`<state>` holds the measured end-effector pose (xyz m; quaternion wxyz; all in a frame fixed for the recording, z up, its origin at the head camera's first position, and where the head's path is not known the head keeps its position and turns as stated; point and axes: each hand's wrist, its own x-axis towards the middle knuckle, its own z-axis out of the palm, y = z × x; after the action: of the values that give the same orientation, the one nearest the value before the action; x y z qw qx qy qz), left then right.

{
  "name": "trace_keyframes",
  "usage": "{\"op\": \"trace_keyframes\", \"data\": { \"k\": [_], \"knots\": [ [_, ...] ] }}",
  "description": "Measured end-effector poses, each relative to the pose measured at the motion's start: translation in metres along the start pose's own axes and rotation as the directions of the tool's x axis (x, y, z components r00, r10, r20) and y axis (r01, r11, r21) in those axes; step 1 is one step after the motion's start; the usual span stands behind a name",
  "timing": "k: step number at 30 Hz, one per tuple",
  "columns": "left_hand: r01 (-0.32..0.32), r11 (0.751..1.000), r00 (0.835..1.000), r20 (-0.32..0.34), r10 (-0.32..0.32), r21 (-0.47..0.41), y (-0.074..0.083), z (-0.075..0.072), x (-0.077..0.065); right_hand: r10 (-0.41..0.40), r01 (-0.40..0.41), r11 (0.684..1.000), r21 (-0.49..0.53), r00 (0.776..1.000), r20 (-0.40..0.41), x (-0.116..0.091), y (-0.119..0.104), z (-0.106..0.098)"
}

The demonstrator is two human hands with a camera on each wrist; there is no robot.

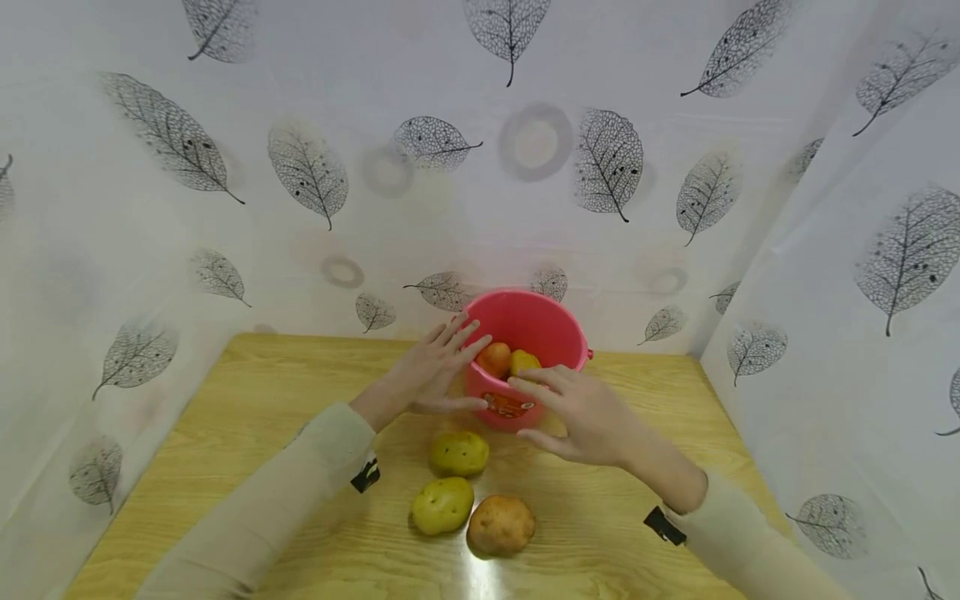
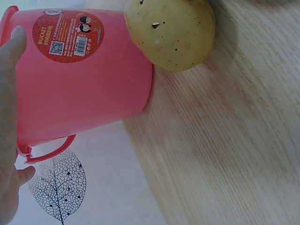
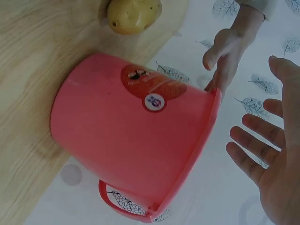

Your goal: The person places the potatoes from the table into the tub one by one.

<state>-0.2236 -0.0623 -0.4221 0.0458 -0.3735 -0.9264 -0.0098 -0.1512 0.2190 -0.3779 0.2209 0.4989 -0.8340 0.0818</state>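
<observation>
A pink bucket [image 1: 551,325] with a red label stands upright at the table's back. Inside it lie an orange-brown round item [image 1: 494,360] and a yellow one [image 1: 523,362], their kind hard to tell. My left hand [image 1: 435,367] is at the bucket's left rim, fingers spread; whether they touch it I cannot tell. My right hand [image 1: 581,412], fingers extended, hovers by the front right rim, and the right wrist view shows a gap to the bucket. In front of the bucket lie a yellow potato [image 1: 459,453], a second yellow potato [image 1: 442,506] and a browner potato [image 1: 501,526].
The light wooden table [image 1: 630,533] carries everything. White sheeting [image 1: 465,225] with dark leaf prints rises behind the table and along both sides. The bucket's handle [image 2: 54,152] hangs down at its side, and its back nearly meets the sheeting.
</observation>
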Motion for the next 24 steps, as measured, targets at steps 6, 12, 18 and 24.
{"op": "trace_keyframes", "data": {
  "k": [6, 12, 18, 24],
  "knots": [
    [-0.004, 1.0, 1.0, -0.001, 0.004, 0.002, 0.0, -0.001, 0.0, -0.023, 0.024, 1.0, 0.005, 0.999, -0.03, -0.008, -0.012, 0.003],
    [-0.009, 1.0, 1.0, -0.011, 0.009, -0.004, 0.001, -0.001, 0.0, -0.032, 0.033, 0.999, 0.015, 0.998, -0.056, -0.017, -0.02, 0.009],
    [-0.012, 1.0, 0.999, -0.031, 0.012, -0.003, 0.001, 0.001, 0.0, -0.049, 0.049, 0.999, 0.013, 0.998, -0.051, -0.028, -0.028, 0.023],
    [-0.004, 1.0, 1.0, -0.025, 0.004, -0.007, 0.0, 0.003, 0.0, -0.05, 0.05, 0.998, 0.031, 0.999, -0.008, -0.042, -0.038, 0.041]
  ]
}}
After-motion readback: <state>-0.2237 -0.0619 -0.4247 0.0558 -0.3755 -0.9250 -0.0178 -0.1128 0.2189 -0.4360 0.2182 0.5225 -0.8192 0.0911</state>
